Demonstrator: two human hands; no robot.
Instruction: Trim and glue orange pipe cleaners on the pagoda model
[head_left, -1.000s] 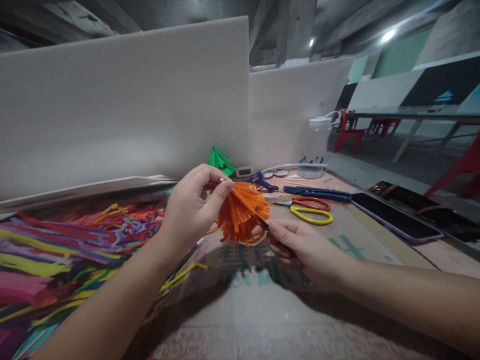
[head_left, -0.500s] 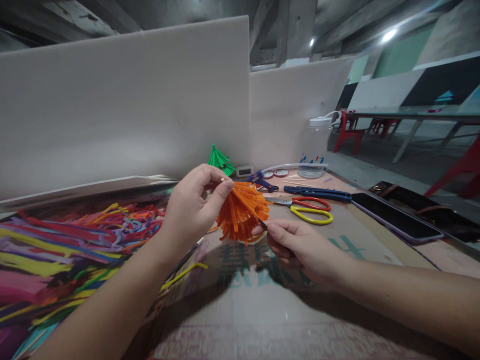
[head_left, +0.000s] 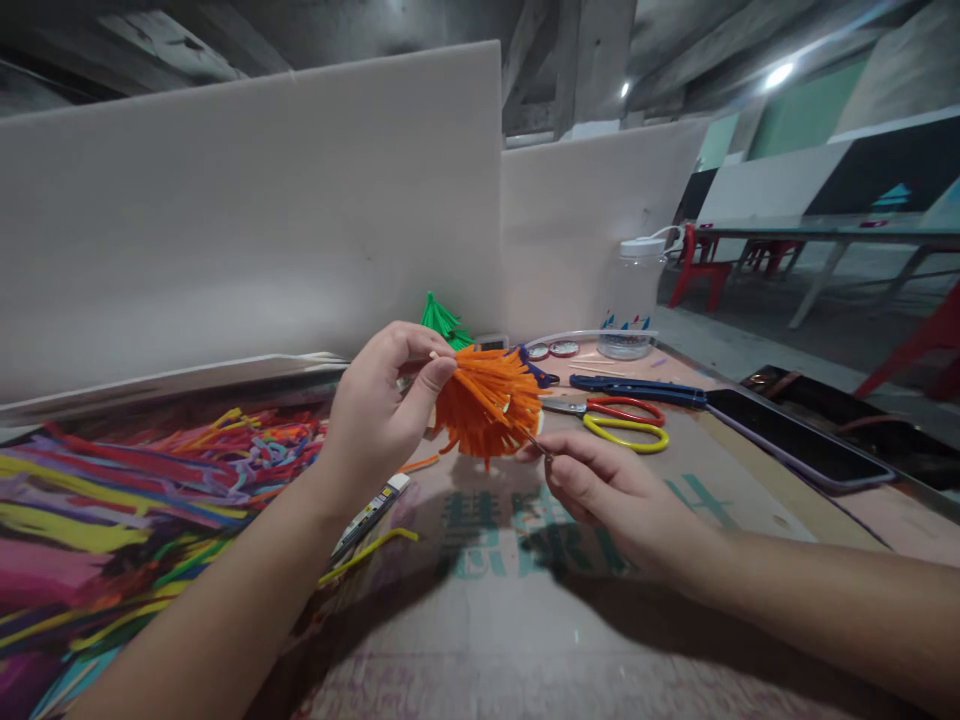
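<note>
My left hand [head_left: 394, 395] pinches the narrow end of an orange fringed cone [head_left: 491, 400] between thumb and fingers. The cone looks made of fuzzy pipe cleaner strips, and a pale stick end pokes out by my thumb. It is held tilted above the board, its wide side towards the right. My right hand [head_left: 600, 490] is closed on a thin dark tool [head_left: 534, 440] whose tip meets the cone's lower right edge; its exact kind is too small to tell. Behind the cone stands a similar green fringed cone [head_left: 442, 322].
Loose colourful pipe cleaners [head_left: 165, 480] fill the left side. A cutter knife [head_left: 371, 515] and a yellow strip [head_left: 367, 557] lie near my left wrist. Scissors [head_left: 626, 425], a blue-handled tool [head_left: 637, 388], a phone [head_left: 795, 440] and a clear bottle [head_left: 630, 300] are at the right. White panels [head_left: 247, 230] stand behind.
The orange cone has tipped further sideways and risen slightly, along with my left hand moving a little left. My right hand has shifted slightly right, with more of the thin tool showing.
</note>
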